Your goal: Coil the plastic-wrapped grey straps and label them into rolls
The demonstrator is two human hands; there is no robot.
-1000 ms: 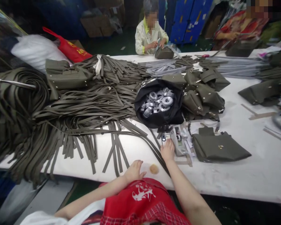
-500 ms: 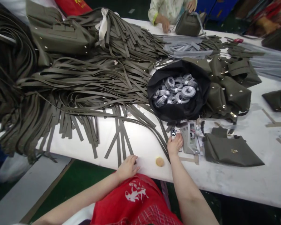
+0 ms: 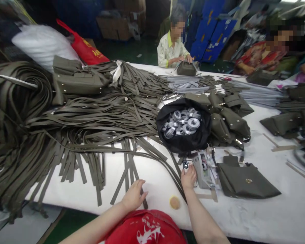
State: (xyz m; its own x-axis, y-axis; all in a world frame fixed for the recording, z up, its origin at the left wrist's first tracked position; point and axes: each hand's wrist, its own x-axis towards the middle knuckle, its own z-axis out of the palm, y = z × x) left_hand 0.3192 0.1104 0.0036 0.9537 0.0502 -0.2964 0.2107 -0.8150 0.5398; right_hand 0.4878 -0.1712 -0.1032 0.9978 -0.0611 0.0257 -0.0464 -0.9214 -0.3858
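Observation:
My right hand [image 3: 188, 177] rests on a phone [image 3: 186, 164] lying on the white table [image 3: 256, 213], fingers curled over it. My left hand [image 3: 133, 196] lies at the table's front edge with fingers spread, touching the ends of olive-green straps [image 3: 128, 171]. A small round tan disc [image 3: 174, 202] sits between my two hands. A flat olive-green bag [image 3: 245, 181] lies just right of the phone. A black bag [image 3: 184, 125] full of grey tape rolls stands behind the phone.
A large heap of olive straps [image 3: 78, 112] covers the table's left half and hangs over the edge. Several olive bags [image 3: 228, 118] pile up beside the black bag. Across the table a person [image 3: 173, 47] handles a bag; another person [image 3: 264, 54] sits at the far right.
The view tilted down and came back up. My left hand slid forward onto the strap ends; my right hand stayed on the phone.

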